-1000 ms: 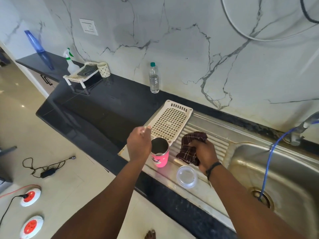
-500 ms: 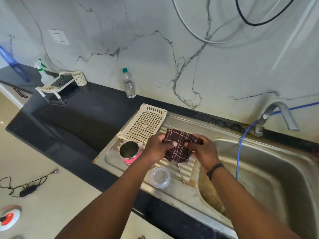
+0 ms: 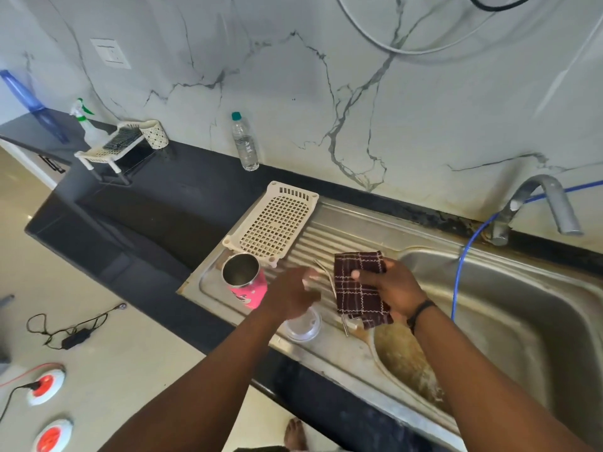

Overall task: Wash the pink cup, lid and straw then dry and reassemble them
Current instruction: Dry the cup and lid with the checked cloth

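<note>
Open room: bare black stone worktop (image 3: 169,203) left of the ribbed steel drainboard (image 3: 346,236).
Drainboard obstacles: cream perforated plastic tray (image 3: 277,220), upright pink steel-lined cup (image 3: 244,280) touching its corner, clear round lid (image 3: 301,326), thin metal straw (image 3: 329,278).
Right: sink basin (image 3: 522,321) crossed by blue hose (image 3: 460,272), under grey tap (image 3: 538,203).

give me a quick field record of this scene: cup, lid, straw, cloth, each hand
cup: pink cup upright and open on the drainboard, lid off
lid: clear lid flat on the drainboard, partly under the left wrist
straw: metal straw lying on the drainboard ridges between the hands, its lower part hidden by the cloth
cloth: checked brown cloth held in the right hand
left hand: left hand above the lid, blurred, grip unclear
right hand: right hand grips the cloth
stage: parts not yet reassembled
</note>
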